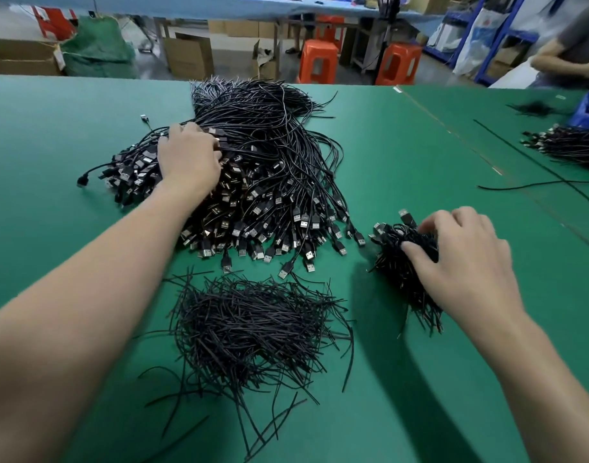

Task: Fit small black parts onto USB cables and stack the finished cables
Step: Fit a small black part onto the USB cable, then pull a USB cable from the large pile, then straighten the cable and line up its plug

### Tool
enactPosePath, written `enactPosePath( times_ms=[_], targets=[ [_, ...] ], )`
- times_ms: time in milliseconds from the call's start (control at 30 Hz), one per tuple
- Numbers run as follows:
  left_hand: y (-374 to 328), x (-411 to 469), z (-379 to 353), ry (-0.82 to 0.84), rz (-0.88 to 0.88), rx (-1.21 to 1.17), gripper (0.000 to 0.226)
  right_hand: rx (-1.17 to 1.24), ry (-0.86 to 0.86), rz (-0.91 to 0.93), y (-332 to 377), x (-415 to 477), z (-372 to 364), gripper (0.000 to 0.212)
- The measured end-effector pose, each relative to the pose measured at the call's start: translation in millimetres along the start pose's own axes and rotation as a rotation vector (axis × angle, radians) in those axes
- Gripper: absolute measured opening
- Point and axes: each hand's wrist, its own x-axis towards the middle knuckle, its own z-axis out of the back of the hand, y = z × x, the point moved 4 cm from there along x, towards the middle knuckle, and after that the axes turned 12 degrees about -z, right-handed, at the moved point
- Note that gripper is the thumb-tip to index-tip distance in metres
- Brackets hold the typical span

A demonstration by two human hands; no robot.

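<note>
A big heap of black USB cables (273,182) lies in the middle of the green table (403,155), plugs fanned toward me. My left hand (189,158) rests on its left top, fingers curled into the plugs; what it grips is hidden. Below the heap lies a loose pile of thin black parts (253,332). To the right sits a small bundle of cables (403,262) with a few plugs at its top. My right hand (463,259) lies over this bundle, thumb and fingers closing on it.
Another cable heap (567,145) and a blue bin (587,111) sit at the far right edge, with a single long cable (533,185) trailing from there. A person (573,48) stands at the far right. Orange stools (319,60) and cardboard boxes (189,56) stand beyond the table.
</note>
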Motion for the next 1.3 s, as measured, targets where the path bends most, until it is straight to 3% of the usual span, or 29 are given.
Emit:
enactPosePath(
  times_ms=[133, 267, 367, 633, 733, 867, 933, 1100, 1300],
  targets=[
    [1, -1, 3, -0.051, -0.044, -0.009, 0.019, 0.169, 0.014, 0.146, 29, -17, -3, 0.023],
    [6, -2, 3, -0.06, -0.05, -0.002, 0.021, 0.348, 0.146, 0.233, 52, -36, -16, 0.022],
    [7, 0, 1, -0.005, -0.079, 0.023, 0.028, 0.475, 0.262, 0.218, 66, -55, -28, 0.023],
    [4, -12, 11, -0.002, -0.177, -0.052, 0.016, 0.702, 0.42, 0.129, 72, -70, -39, 0.021],
    [-19, -34, 23, -0.033, -0.157, -0.243, 0.017, 0.871, 0.497, 0.044, 75, -68, -40, 0.035],
    [-59, -74, 15, 0.125, -0.038, -0.781, 0.01, 1.116, 0.652, -0.171, 87, -67, -50, 0.049],
    [-69, -88, 7, 0.124, 0.0, -0.865, 0.012, 1.17, 0.689, -0.23, 91, -67, -52, 0.05],
    [-66, -84, 0, 0.068, 0.073, -0.768, 0.031, 1.201, 0.729, -0.263, 88, -69, -52, 0.048],
    [-80, -67, -24, 0.302, -0.057, -0.272, 0.052, 1.188, 0.728, -0.275, 84, -73, -53, 0.049]
  ],
)
